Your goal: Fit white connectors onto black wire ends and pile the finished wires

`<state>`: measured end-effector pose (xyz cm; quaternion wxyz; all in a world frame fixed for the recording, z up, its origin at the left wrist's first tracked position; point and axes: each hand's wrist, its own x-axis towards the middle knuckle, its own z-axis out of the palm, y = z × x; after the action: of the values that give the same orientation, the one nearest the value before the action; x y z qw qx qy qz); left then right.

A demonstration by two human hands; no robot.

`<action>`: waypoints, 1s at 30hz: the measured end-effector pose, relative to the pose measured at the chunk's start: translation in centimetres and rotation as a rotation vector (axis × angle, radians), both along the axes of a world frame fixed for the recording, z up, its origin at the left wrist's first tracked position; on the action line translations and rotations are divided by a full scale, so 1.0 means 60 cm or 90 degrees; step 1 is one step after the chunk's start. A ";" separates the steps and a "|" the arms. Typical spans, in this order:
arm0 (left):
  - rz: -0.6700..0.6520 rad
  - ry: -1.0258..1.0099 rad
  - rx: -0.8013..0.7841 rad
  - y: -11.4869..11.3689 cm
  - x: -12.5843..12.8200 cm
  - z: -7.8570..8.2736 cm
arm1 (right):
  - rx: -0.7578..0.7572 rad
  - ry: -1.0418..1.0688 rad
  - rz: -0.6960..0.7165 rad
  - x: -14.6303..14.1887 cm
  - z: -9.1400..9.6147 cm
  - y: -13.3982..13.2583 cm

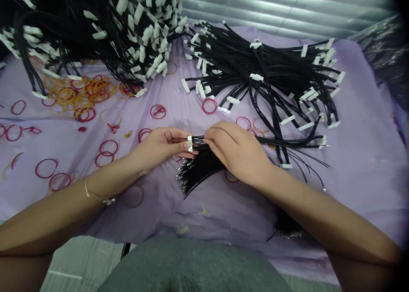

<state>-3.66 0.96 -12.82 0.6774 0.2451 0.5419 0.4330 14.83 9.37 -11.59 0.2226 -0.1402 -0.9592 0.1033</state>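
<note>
My left hand point(164, 149) pinches a small white connector point(190, 143) between thumb and fingers. Black wires run from this connector to the right, toward another white connector point(322, 141). Close beside it, my right hand point(238, 151) has its fingers pressed together on the wires just right of the held connector; its fingertips partly hide what they grip. Under both hands lies a bundle of loose black wires point(200, 173) with shiny metal terminals at the left end. My right hand covers part of that bundle.
A pile of finished-looking black cables point(265, 66) with white connectors lies at the back right. A larger heap of white connectors point(150, 36) and cables fills the back left. Yellow and red rubber bands point(96, 89) are scattered over the purple cloth point(159, 211).
</note>
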 end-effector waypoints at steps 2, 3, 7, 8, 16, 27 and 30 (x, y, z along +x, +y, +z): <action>-0.005 0.002 0.003 -0.001 -0.001 -0.002 | -0.048 0.007 -0.025 -0.003 0.005 -0.007; -0.011 0.001 0.008 -0.001 -0.002 -0.002 | -0.084 -0.010 -0.035 -0.005 0.006 -0.011; -0.040 0.001 0.022 0.000 -0.004 -0.002 | -0.195 -0.121 -0.075 -0.014 0.007 -0.019; -0.043 0.002 0.021 0.000 -0.004 -0.001 | -0.207 -0.136 -0.078 -0.015 0.006 -0.019; -0.029 0.012 0.005 0.002 0.000 0.004 | -0.241 -0.140 -0.059 -0.017 0.004 -0.014; -0.018 0.034 -0.003 0.002 0.001 0.002 | -0.097 -0.081 -0.042 -0.015 -0.001 -0.023; -0.016 0.039 -0.007 0.002 0.002 0.003 | -0.099 -0.090 -0.048 -0.015 0.000 -0.024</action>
<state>-3.57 1.10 -12.65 0.6673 0.2611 0.5615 0.4139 13.94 7.92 -11.60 0.1462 -0.2003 -0.9556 0.1590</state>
